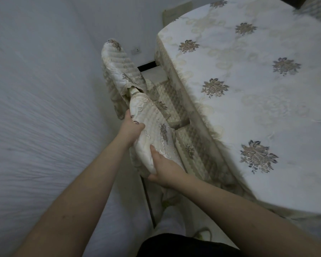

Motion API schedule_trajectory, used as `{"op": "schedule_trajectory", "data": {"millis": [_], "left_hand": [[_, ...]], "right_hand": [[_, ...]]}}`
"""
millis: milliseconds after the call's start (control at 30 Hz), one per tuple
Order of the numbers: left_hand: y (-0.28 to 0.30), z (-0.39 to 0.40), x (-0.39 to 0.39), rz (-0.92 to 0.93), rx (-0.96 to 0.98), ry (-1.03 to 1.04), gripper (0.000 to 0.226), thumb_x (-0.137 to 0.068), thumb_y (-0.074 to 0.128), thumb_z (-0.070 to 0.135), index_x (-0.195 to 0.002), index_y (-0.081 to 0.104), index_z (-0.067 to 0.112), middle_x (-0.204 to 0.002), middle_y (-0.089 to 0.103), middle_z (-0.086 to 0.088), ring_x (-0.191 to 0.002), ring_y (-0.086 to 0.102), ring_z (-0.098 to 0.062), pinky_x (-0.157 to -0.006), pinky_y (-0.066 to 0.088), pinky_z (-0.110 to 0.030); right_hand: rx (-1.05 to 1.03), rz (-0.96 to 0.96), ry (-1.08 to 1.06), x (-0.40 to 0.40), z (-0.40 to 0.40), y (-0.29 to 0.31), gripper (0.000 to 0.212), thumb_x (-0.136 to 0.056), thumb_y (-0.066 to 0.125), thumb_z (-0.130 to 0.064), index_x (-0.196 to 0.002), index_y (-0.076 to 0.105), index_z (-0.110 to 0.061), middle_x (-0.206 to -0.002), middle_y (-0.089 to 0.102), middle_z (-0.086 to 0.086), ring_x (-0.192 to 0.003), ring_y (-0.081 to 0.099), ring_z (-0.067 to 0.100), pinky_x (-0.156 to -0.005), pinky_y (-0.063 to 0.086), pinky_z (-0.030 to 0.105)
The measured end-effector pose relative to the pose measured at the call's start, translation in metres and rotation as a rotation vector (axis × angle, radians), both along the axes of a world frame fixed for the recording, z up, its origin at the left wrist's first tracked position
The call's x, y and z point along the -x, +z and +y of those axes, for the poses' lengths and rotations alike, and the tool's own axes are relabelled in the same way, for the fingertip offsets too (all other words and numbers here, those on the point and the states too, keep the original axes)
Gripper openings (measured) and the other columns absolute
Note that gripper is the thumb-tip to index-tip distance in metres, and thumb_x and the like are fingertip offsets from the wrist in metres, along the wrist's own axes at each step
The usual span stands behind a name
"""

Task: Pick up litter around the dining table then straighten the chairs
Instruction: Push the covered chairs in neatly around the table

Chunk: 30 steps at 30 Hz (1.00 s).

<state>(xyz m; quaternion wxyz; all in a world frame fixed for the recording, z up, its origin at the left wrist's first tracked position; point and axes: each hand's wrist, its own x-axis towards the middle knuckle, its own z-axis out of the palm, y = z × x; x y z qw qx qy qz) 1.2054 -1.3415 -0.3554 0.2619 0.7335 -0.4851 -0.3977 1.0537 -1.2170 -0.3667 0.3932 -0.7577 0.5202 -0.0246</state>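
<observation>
gripping the near chair (152,127) by its padded back, both hands curled on the top rail: left hand (131,127) on the far end, right hand (165,173) on the near end. chair sits tucked along the left edge of the dining table (258,112), a second chair (117,67) just beyond it. likely light but rigid under a soft quilted cover that may slip, so clamp the frame through the fabric.

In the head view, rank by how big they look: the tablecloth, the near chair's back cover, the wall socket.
1. Tablecloth, largest.
2. Near chair's back cover, gripped by both hands; nearness to the camera may inflate it.
3. Wall socket, smallest, but farthest away.
</observation>
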Motion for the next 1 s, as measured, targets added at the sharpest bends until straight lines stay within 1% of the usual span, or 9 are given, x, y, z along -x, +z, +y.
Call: {"op": "schedule_trajectory", "data": {"millis": [100,200,367,533,600,700,800,900,1000], "left_hand": [[0.002,0.000,0.000,-0.038,-0.029,-0.014,0.089,-0.062,0.061,0.033,-0.144,0.026,0.029,-0.125,0.056,-0.008,-0.108,0.057,-0.029,-0.096,0.049,-0.047],[0.007,0.000,0.002,-0.081,-0.049,-0.031,0.087,-0.070,0.063,0.030,-0.147,0.021,0.027,-0.128,0.053,-0.010,-0.109,0.055,-0.031,-0.096,0.048,-0.046],[0.011,-0.001,0.003,-0.152,-0.053,-0.059,0.080,-0.080,0.064,0.024,-0.147,0.021,0.023,-0.129,0.053,-0.012,-0.109,0.054,-0.034,-0.090,0.046,-0.038],[0.016,0.003,0.008,-0.297,-0.079,-0.101,0.081,-0.085,0.058,0.027,-0.151,0.012,0.016,-0.131,0.050,-0.016,-0.112,0.052,-0.036,-0.083,0.040,-0.033],[0.021,0.006,0.013,-0.450,-0.083,-0.147,0.083,-0.085,0.053,0.032,-0.151,0.008,0.012,-0.142,0.037,-0.021,-0.121,0.045,-0.040,-0.092,0.042,-0.040],[0.024,0.013,0.027,-0.696,-0.079,-0.293,0.082,-0.089,0.049,0.036,-0.153,0.004,0.011,-0.152,0.015,-0.027,-0.134,0.027,-0.044,-0.107,0.031,-0.046],[0.023,0.029,0.042,-0.821,-0.097,-0.362,0.079,-0.091,0.048,0.037,-0.153,0.006,0.013,-0.155,-0.002,-0.029,-0.141,0.010,-0.048,-0.112,0.022,-0.050],[0.021,0.045,0.053,-0.931,-0.017,-0.437,0.071,-0.089,0.047,0.037,-0.151,0.018,0.016,-0.158,0.002,-0.024,-0.145,0.002,-0.040,-0.114,0.013,-0.055],[0.021,0.064,0.075,-0.976,0.131,-0.589,0.065,-0.091,0.043,0.041,-0.149,0.023,0.019,-0.158,0.018,-0.015,-0.145,0.014,-0.032,-0.113,0.014,-0.054]], "right_hand": [[0.011,0.001,0.000,0.003,-0.001,0.001,0.107,-0.080,0.064,-0.041,-0.150,-0.014,-0.021,-0.156,0.021,0.012,-0.126,0.045,0.033,-0.093,0.043,0.038],[0.013,0.002,-0.025,0.008,-0.001,0.005,0.104,-0.079,0.062,-0.047,-0.151,-0.011,-0.026,-0.153,0.028,0.008,-0.123,0.047,0.032,-0.088,0.041,0.036],[-0.006,0.033,-0.016,0.023,0.008,0.012,0.098,-0.081,0.052,-0.068,-0.152,-0.003,-0.028,-0.154,0.029,0.006,-0.133,0.038,0.027,-0.101,0.037,0.039],[0.028,0.044,-0.127,0.077,0.026,0.014,0.078,-0.090,0.041,-0.064,-0.151,0.014,-0.024,-0.154,0.029,0.003,-0.135,0.037,0.022,-0.107,0.034,0.035],[0.071,0.065,-0.188,0.102,0.034,0.020,0.074,-0.092,0.041,-0.059,-0.151,0.016,-0.023,-0.154,0.031,0.001,-0.135,0.037,0.019,-0.107,0.033,0.032],[0.136,0.117,-0.291,0.135,0.044,0.031,0.069,-0.094,0.045,-0.051,-0.151,0.018,-0.022,-0.150,0.036,0.002,-0.132,0.041,0.019,-0.102,0.035,0.030],[0.172,0.129,-0.366,0.161,0.053,0.037,0.070,-0.094,0.046,-0.050,-0.151,0.016,-0.024,-0.152,0.034,0.002,-0.131,0.042,0.021,-0.101,0.037,0.033],[0.246,0.158,-0.375,0.180,0.063,0.043,0.068,-0.094,0.046,-0.047,-0.150,0.017,-0.024,-0.150,0.036,0.001,-0.131,0.041,0.021,-0.103,0.038,0.035],[0.353,0.299,-0.413,0.194,0.075,0.045,0.063,-0.095,0.041,-0.049,-0.148,0.021,-0.023,-0.150,0.036,0.002,-0.134,0.037,0.022,-0.107,0.034,0.038]]}}
